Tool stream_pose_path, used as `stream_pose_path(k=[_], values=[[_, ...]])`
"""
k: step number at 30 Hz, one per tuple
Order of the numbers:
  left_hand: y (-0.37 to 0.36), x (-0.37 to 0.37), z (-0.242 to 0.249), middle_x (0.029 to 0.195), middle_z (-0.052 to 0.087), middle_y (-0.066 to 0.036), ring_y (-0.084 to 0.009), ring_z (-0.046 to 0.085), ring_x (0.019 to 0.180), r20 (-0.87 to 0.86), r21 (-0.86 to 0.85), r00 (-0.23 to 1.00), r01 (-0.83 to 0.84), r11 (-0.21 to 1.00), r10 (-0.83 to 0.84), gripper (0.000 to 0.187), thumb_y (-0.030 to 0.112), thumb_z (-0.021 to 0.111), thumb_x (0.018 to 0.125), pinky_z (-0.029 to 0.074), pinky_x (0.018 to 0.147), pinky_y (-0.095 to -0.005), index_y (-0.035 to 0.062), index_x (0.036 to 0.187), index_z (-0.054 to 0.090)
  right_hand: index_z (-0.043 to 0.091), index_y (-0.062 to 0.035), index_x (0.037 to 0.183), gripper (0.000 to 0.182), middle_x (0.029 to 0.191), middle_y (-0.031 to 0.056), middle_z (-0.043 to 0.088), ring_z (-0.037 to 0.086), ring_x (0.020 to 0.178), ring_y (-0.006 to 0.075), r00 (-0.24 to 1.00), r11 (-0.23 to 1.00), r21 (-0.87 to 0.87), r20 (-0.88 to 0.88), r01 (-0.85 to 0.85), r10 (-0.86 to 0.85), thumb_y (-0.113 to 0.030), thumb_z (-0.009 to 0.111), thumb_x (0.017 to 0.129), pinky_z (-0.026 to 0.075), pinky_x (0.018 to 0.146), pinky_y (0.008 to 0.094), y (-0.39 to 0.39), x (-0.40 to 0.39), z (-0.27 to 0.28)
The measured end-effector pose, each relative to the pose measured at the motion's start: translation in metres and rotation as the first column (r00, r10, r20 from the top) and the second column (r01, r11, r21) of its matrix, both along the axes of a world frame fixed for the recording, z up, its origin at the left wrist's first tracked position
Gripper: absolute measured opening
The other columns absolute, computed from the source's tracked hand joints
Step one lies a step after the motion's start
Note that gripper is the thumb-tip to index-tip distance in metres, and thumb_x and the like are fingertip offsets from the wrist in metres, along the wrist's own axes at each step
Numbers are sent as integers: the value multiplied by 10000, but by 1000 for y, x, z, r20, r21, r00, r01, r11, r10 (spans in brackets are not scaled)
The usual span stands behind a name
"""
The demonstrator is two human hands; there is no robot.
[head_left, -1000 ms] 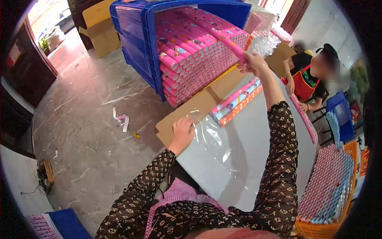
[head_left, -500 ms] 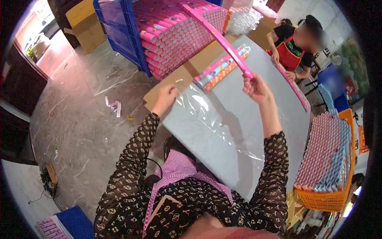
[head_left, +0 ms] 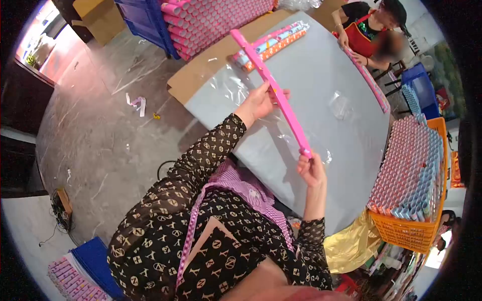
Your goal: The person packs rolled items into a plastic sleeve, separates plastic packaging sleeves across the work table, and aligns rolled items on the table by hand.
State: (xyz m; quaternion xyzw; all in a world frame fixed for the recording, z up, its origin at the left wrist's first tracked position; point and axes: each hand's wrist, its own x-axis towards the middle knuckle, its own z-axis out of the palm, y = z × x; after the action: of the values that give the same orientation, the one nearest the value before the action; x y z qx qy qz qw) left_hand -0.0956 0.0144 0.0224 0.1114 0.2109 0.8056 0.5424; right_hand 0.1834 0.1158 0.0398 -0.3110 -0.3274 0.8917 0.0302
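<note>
A long pink strip (head_left: 285,106) slants over the grey table (head_left: 321,75), held by both hands. My right hand (head_left: 311,169) pinches its lower end. My left hand (head_left: 261,100) is around its middle, with fingers showing on the far side. Beyond the strip's upper part, several wrapped rolls (head_left: 281,42) in pink, blue and orange lie side by side on the table. Clear plastic film (head_left: 228,83) lies near my left hand, partly hidden by it.
A blue crate (head_left: 145,25) of pink tubes (head_left: 201,25) stands at the back left. Across the table, a co-worker (head_left: 364,37) handles a pink roll (head_left: 370,83). At the right is an orange basket (head_left: 406,236) full of tubes. Cardboard (head_left: 188,78) lines the table's left edge.
My left hand has moved right and taken hold of the pink strip's middle. My right hand has come down closer with the lower end. The whole view has shifted.
</note>
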Motion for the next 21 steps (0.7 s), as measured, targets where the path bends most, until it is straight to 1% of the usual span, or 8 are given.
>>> stream_pose_path(k=[5,11,13,14,16,17,19,21], values=[[9,15,-2,1284,549,-198,-366,516,1198,79,144,997,-6,990,-6,425,394,388,1019,399,1026,-542,50,1228,525,534,-25,1063,305,653,-72,388,384,534,88,995,963,-262,-49,67,-83,-302,482,947,379,500,294,-5,76,-25],[-6,15,15,1242,579,-178,-325,570,1149,-133,134,990,-26,991,43,346,289,560,962,464,990,-484,48,1211,540,550,28,1083,425,610,-35,390,391,479,129,952,915,-399,-300,-66,-62,-361,447,948,418,511,321,-7,124,-46],[-11,21,18,1234,585,-173,-324,573,1147,-146,110,988,-32,993,48,342,287,569,957,470,984,-487,48,1201,542,584,29,1059,446,647,12,511,511,539,177,997,998,-21,-51,-64,63,-374,423,956,474,561,339,-11,130,-32],[-13,24,20,1227,590,-168,-323,576,1145,-159,96,986,-40,995,55,339,286,578,952,475,978,-489,48,1190,544,584,29,1059,446,647,12,511,511,539,177,997,998,-28,-51,-60,58,-374,423,956,474,561,339,-11,131,-28],[-15,30,22,1223,594,-163,-320,579,1143,-181,70,982,-47,996,59,335,284,587,947,477,975,-486,51,1185,546,600,35,1114,503,771,78,634,604,663,207,976,844,492,136,-216,171,-401,401,962,502,650,329,-6,132,-21],[-17,35,26,1219,597,-158,-316,581,1142,-202,51,977,-58,997,67,332,282,595,942,480,972,-483,54,1179,547,600,35,1114,503,771,78,634,604,663,207,976,848,485,136,-215,170,-401,401,962,502,650,329,-5,131,-15],[-18,44,29,1181,614,-139,-294,595,1117,-191,26,979,-69,997,73,306,266,608,936,491,953,-474,70,1165,552,600,34,1168,514,888,93,679,628,753,182,949,573,757,247,-315,194,-395,404,963,490,700,296,-1,128,-5],[-16,52,26,1143,623,-122,-268,612,1077,-201,30,973,-107,994,111,277,239,614,935,504,926,-458,80,1152,548,554,40,1253,490,902,76,681,620,778,162,945,599,735,295,-319,142,-334,478,946,483,742,288,0,119,-1]])
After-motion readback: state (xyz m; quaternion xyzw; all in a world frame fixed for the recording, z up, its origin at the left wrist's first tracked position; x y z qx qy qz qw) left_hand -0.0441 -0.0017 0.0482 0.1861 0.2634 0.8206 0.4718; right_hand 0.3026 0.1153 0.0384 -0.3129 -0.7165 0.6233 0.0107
